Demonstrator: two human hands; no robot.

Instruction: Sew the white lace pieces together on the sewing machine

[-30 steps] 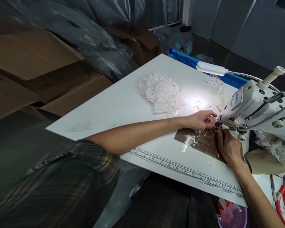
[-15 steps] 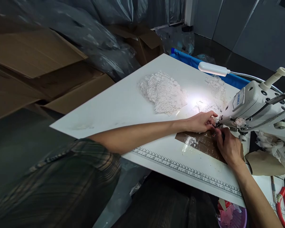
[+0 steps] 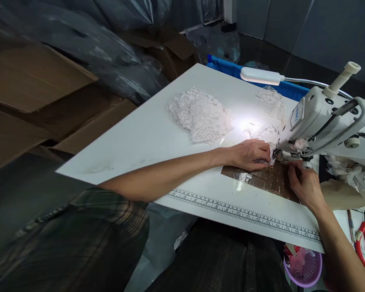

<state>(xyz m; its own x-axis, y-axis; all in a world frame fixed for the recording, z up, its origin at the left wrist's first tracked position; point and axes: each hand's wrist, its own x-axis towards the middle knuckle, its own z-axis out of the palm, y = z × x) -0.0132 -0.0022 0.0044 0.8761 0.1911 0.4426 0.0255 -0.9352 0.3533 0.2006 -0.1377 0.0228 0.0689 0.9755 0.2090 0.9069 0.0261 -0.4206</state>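
Head view: lace [image 3: 260,161] lies under the left hand's [image 3: 251,155] fingers.

Beyond the table — cardboard box [image 3: 39,77], blue fabric [image 3: 228,68].

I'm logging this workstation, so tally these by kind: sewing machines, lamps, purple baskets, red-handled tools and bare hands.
Sewing machine: 1
Gooseneck lamp: 1
Purple basket: 1
Red-handled tool: 1
Bare hands: 2 (left hand, right hand)
Total: 6
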